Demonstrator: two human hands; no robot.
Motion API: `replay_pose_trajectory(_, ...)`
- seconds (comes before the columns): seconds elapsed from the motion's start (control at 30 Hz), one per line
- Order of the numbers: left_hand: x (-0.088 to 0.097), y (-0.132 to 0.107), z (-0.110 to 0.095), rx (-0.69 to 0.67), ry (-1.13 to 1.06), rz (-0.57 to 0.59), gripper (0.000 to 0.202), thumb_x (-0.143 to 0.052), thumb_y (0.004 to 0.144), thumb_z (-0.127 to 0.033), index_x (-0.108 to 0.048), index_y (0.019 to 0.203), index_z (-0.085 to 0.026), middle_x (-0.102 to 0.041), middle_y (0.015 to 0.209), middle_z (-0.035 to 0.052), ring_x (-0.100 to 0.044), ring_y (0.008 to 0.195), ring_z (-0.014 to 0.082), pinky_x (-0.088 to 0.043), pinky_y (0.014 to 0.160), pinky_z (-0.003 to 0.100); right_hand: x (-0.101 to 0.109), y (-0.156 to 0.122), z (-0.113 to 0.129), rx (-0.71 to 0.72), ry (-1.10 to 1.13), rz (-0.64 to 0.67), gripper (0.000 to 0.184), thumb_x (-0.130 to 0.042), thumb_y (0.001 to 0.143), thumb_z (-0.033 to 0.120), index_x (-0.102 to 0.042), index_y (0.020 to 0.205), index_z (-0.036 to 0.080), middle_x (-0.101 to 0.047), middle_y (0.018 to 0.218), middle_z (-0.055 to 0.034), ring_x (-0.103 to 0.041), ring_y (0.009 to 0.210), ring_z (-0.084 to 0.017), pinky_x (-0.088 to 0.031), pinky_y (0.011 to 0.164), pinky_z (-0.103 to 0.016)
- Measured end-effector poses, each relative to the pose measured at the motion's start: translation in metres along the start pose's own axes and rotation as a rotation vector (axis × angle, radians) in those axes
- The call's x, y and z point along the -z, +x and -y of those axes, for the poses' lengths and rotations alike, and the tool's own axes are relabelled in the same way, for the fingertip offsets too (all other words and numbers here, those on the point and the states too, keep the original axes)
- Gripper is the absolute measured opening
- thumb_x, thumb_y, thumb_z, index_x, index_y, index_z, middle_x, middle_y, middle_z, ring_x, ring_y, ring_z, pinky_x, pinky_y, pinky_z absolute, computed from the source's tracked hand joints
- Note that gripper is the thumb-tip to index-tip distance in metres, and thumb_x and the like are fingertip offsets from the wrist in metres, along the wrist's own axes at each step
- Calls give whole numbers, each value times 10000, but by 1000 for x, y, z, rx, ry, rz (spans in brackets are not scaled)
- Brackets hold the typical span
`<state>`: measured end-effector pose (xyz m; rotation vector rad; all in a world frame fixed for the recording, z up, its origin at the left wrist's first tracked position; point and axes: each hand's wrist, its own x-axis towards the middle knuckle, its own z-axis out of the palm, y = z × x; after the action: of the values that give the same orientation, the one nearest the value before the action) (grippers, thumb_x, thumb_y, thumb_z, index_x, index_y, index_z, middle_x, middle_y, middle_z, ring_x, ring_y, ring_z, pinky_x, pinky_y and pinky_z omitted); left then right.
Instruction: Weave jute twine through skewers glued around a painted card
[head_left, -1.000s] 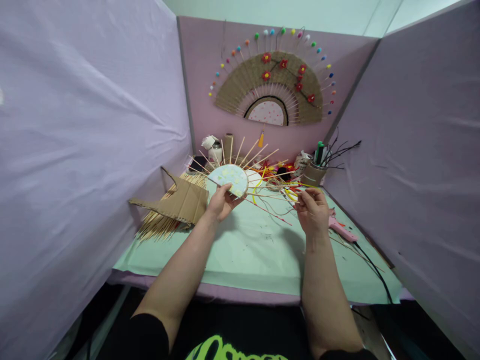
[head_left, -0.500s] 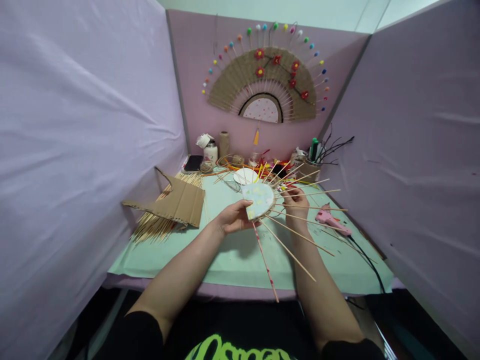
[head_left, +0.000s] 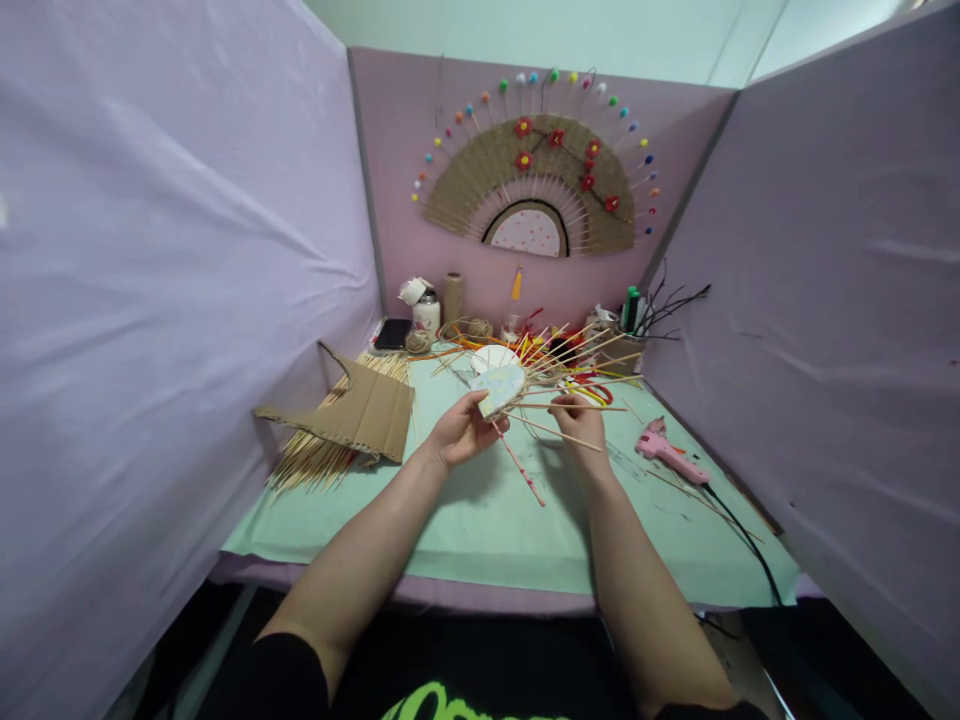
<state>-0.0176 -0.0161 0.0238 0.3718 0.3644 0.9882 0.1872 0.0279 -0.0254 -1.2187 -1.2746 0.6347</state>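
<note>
My left hand (head_left: 459, 432) is closed on a pale blue half-disc (head_left: 501, 388) from which several thin wooden sticks (head_left: 581, 378) fan out to the right, one of them red (head_left: 517, 465). I hold this unfinished fan tilted flat above the mint green table cover (head_left: 495, 510). My right hand (head_left: 581, 425) is beneath the sticks, its fingers pinching one of them near the disc. A white round piece (head_left: 491, 356) lies on the table just behind the fan.
Torn cardboard (head_left: 358, 408) lies over a pile of sticks (head_left: 315, 458) at the left. A pink glue gun (head_left: 666, 454) with a black cord lies at the right. Twine, a jar, a phone and a pen cup (head_left: 626, 335) line the back. A finished fan (head_left: 536, 185) hangs on the wall.
I turned the fan from facing me to lying nearly flat, its sticks swinging from down-right to pointing right and back. My right hand moved under the sticks.
</note>
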Motion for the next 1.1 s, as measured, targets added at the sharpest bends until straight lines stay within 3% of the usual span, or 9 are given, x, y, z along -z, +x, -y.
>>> replay_pose_trajectory(0.13, -2, -1, -5, -31, -46, -23, 314, -406, 897, -229, -528, 1153, -95, -661, 770, 74, -626, 652, 124, -526, 586, 205, -1, -7, 10, 68, -89, 56, 203, -568, 700, 319, -653, 786, 156, -661, 805, -67, -567, 746, -197, -427, 713, -337)
replay_pose_trajectory(0.27, -2, -1, -9, -72, -98, -28, 318, -389, 916, -248, -522, 1159, -91, -659, 773, 71, -632, 676, 117, -537, 634, 206, -1, -16, 24, 252, -93, -214, 177, -514, 773, 278, -619, 856, 163, -619, 906, -76, -558, 848, -205, -433, 774, -361)
replay_pose_trajectory(0.33, -1, -1, -10, -88, -109, -20, 319, -400, 914, -242, -517, 1170, -92, -664, 788, 70, -637, 689, 117, -542, 655, 215, -1, -24, 31, 426, -90, -359, 137, -502, 797, 255, -589, 863, 171, -586, 893, -69, -549, 875, -210, -436, 795, -381)
replay_pose_trajectory(0.4, 0, -1, -10, -91, -107, -14, 317, -409, 912, -240, -518, 1171, -94, -670, 793, 68, -641, 687, 118, -545, 656, 222, -3, -35, 37, 626, -123, -409, 120, -514, 794, 225, -575, 887, 182, -565, 890, -69, -545, 897, -223, -434, 822, -415)
replay_pose_trajectory(0.47, 1, 0, -9, -87, -102, -10, 316, -413, 911, -238, -518, 1175, -99, -679, 806, 68, -648, 693, 120, -545, 653, 221, -6, -48, 44, 812, -201, -350, 196, -547, 767, 195, -580, 960, 199, -568, 935, -77, -546, 926, -239, -424, 850, -447)
replay_pose_trajectory(0.57, 1, 0, -6, -100, -91, 1, 327, -410, 914, -223, -512, 1198, -97, -696, 827, 67, -662, 714, 123, -544, 668, 216, -13, -64, 54, 994, -332, -158, 386, -579, 740, 170, -567, 1118, 250, -579, 1080, -82, -529, 999, -256, -399, 893, -464)
replay_pose_trajectory(0.7, 1, 1, -3, -104, -75, 33, 344, -420, 911, -208, -505, 1223, -90, -707, 847, 63, -671, 726, 122, -542, 688, 214, -23, -71, 60, 1038, -382, -24, 539, -575, 745, 173, -503, 1266, 290, -561, 1203, -69, -476, 1093, -267, -372, 937, -461)
replay_pose_trajectory(0.83, 2, 2, -1, -93, -48, 19, 332, -439, 899, -197, -522, 1203, -94, -707, 833, 63, -671, 711, 124, -542, 685, 220, -25, -69, 58, 1021, -397, -21, 610, -581, 742, 147, -459, 1319, 304, -573, 1211, -59, -479, 1112, -262, -362, 951, -454)
replay_pose_trajectory(1.1, 2, 2, 3, -100, -29, 44, 328, -459, 887, -175, -532, 1202, -119, -705, 895, 67, -668, 734, 117, -529, 689, 205, -24, -69, 55, 1011, -429, -7, 578, -583, 750, 146, -490, 1301, 294, -602, 1204, -46, -494, 1122, -250, -353, 966, -435)
